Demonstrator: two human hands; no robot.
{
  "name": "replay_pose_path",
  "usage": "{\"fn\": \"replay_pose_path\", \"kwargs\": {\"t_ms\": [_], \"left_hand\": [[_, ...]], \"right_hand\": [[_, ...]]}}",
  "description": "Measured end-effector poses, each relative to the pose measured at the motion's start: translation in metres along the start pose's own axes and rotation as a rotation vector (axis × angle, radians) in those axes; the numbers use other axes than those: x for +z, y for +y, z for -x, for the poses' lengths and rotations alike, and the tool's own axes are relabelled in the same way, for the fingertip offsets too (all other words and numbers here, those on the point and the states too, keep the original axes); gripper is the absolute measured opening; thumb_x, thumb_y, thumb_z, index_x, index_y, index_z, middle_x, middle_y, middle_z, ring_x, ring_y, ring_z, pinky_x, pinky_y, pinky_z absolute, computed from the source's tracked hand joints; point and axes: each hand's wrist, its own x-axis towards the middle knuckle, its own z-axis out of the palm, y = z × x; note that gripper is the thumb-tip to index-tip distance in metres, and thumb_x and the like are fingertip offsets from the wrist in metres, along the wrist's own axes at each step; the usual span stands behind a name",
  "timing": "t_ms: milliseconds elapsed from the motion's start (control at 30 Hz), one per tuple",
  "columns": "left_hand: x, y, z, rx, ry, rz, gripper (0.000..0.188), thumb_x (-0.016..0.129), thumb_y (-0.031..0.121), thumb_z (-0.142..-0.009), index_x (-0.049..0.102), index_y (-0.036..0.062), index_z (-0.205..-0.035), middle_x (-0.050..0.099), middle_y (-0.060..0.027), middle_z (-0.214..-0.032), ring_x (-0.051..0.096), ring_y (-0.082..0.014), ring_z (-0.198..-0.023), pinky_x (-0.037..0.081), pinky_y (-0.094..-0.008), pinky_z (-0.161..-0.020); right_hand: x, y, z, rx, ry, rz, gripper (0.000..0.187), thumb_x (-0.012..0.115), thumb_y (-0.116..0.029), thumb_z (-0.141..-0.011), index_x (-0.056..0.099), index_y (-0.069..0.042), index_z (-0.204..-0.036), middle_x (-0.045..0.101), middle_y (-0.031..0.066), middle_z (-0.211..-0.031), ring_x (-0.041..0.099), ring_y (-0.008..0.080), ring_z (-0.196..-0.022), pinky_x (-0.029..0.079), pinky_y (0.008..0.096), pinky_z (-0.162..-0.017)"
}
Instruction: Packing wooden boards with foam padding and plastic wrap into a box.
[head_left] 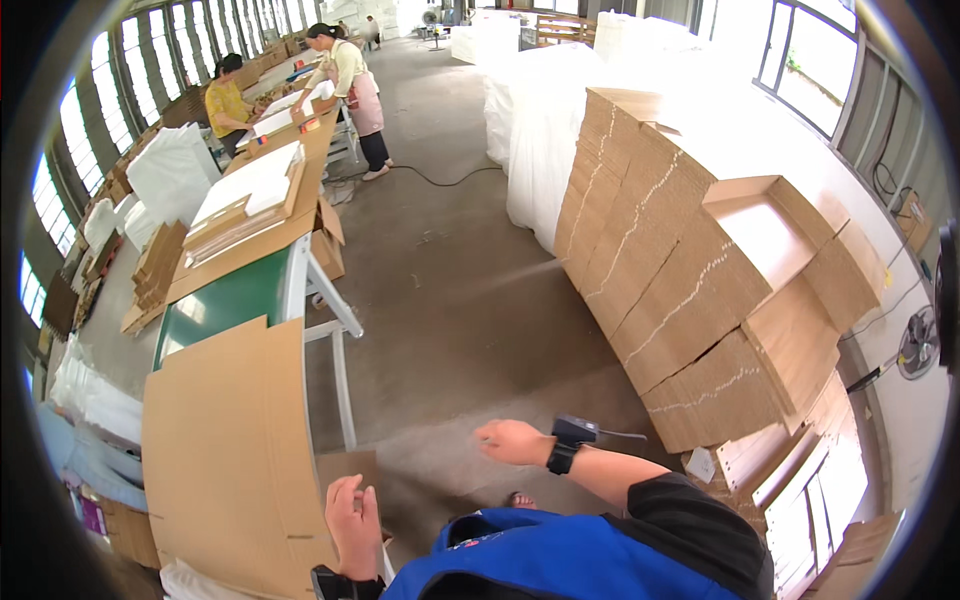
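Note:
My left hand (352,525) is raised beside the right edge of a large flat cardboard sheet (235,440) lying on the near end of the long table. Its fingers are loosely bent and apart, with nothing in them. In front of my body, over the floor, my right hand (515,442) points to the left. Its fingers look loosely stretched out and hold nothing visible. A black device (574,430) is strapped to my right wrist, and a dark band shows on the left one. Neither hand is seen touching the sheet.
Tall stacks of folded cardboard (640,260) stand on the right, with an open carton (765,230) on top. A green tabletop (225,305) carries stacked white and brown sheets (245,205). Two people work farther along it. A fan (918,342) is at far right; a cable (445,183) crosses the floor.

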Motion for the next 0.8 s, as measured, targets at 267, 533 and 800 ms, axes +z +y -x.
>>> {"fn": "replay_pose_path", "kwargs": {"t_ms": [267, 533, 800], "left_hand": [[0.166, 0.001, -0.207, 0.044, -0.408, 0.092, 0.021, 0.064, 0.020, -0.087, 0.067, 0.0042, -0.101, 0.065, -0.0133, -0.097, 0.063, -0.0324, -0.088, 0.052, -0.0385, -0.077], [0.262, 0.025, -0.270, -0.002, -0.312, 0.135, 0.024, 0.062, 0.024, -0.088, 0.066, 0.0068, -0.105, 0.064, -0.0120, -0.100, 0.062, -0.0320, -0.096, 0.051, -0.0408, -0.083], [0.247, 0.062, -0.078, -0.748, 0.046, -0.091, 0.028, 0.061, 0.027, -0.089, 0.063, 0.0074, -0.108, 0.062, -0.0120, -0.102, 0.060, -0.0332, -0.099, 0.049, -0.0439, -0.084]], "right_hand": [[-0.084, 0.146, -0.058, 0.203, 0.155, -0.024, 0.026, 0.058, -0.023, -0.090, 0.059, 0.002, -0.095, 0.064, 0.0211, -0.091, 0.063, 0.0380, -0.087, 0.050, 0.0442, -0.075], [-0.106, 0.273, -0.066, 0.458, -0.200, -0.231, 0.034, 0.058, -0.022, -0.090, 0.064, 0.007, -0.106, 0.063, 0.0132, -0.072, 0.061, 0.0170, -0.069, 0.049, 0.0327, -0.067], [-0.115, 0.321, -0.230, -0.039, -0.902, 0.183, 0.034, 0.061, -0.019, -0.087, 0.063, 0.011, -0.102, 0.068, 0.0203, -0.080, 0.066, 0.0279, -0.072, 0.051, 0.0340, -0.072]]}}
